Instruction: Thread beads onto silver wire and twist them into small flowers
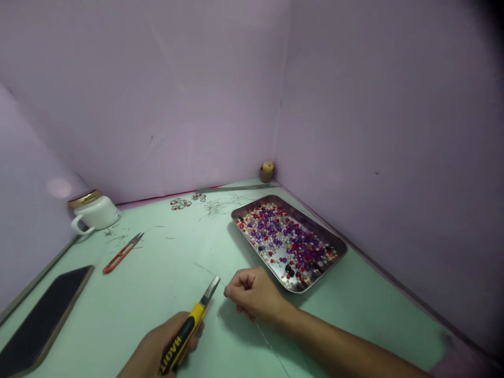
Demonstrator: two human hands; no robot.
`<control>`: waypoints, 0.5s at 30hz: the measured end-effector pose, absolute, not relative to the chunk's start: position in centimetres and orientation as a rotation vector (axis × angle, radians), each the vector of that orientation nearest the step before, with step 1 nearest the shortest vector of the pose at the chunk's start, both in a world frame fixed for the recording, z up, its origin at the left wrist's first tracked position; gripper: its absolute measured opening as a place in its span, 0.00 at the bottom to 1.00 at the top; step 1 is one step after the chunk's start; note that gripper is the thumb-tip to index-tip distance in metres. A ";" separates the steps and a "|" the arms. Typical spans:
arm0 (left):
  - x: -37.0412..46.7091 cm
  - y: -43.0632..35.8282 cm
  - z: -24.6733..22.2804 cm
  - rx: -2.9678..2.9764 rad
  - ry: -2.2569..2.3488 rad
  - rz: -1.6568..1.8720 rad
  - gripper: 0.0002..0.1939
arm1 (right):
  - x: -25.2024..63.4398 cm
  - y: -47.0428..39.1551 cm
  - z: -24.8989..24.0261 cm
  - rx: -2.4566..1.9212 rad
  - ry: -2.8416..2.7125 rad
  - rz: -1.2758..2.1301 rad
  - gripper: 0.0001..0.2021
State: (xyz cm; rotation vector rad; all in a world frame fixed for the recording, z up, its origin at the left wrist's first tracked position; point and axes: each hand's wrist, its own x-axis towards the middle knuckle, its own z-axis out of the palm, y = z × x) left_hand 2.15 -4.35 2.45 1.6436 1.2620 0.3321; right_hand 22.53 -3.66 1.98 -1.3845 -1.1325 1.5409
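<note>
Fingers of the right hand pinch a thin wire, near centre of the counter. Left hand wrapped around yellow-black pliers, tip at the wire; from where I stand, can't tell if they're clamped on it. Metal tray of mixed beads just beside the right hand, on its far side. Far: loose wire bits, beaded rings. Left: red-handled snips, white mug with gold lid. Near left: dark board.
</note>
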 end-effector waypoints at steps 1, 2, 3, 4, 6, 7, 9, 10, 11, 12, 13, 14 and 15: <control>2.1 -4.3 2.5 1.659 1.245 0.306 0.10 | 22.5 -3.7 2.0 -1.379 -1.139 1.537 0.05; 2.0 -4.3 2.5 1.672 1.235 0.292 0.11 | 22.5 -3.7 1.9 -1.380 -1.143 1.535 0.05; 2.0 -4.3 2.5 1.686 1.231 0.290 0.11 | 22.5 -3.7 1.9 -1.381 -1.145 1.536 0.05; 2.0 -4.4 2.6 1.699 1.229 0.293 0.11 | 22.5 -3.7 1.9 -1.378 -1.145 1.541 0.05; 2.0 -4.5 2.8 1.723 1.238 0.321 0.10 | 22.4 -3.6 1.8 -1.348 -1.138 1.562 0.05; 2.1 -4.6 2.9 1.732 1.249 0.344 0.10 | 22.4 -3.6 1.7 -1.325 -1.132 1.571 0.05; 2.2 -4.7 3.1 1.735 1.275 0.379 0.08 | 22.3 -3.6 1.5 -1.291 -1.116 1.572 0.05; 2.3 -4.7 3.2 1.723 1.282 0.389 0.07 | 22.3 -3.6 1.4 -1.288 -1.109 1.566 0.05; 2.4 -4.6 3.3 1.693 1.285 0.394 0.07 | 22.3 -3.6 1.4 -1.291 -1.105 1.555 0.05; 2.4 -4.6 3.4 1.643 1.290 0.397 0.06 | 22.3 -3.6 1.3 -1.299 -1.106 1.542 0.05; 2.5 -4.5 3.4 1.580 1.298 0.404 0.05 | 22.3 -3.6 1.3 -1.307 -1.107 1.530 0.05; 2.5 -4.5 3.5 1.515 1.307 0.418 0.05 | 22.3 -3.6 1.3 -1.315 -1.112 1.518 0.05; 2.4 -4.4 3.5 1.461 1.314 0.438 0.04 | 22.3 -3.6 1.4 -1.322 -1.116 1.505 0.05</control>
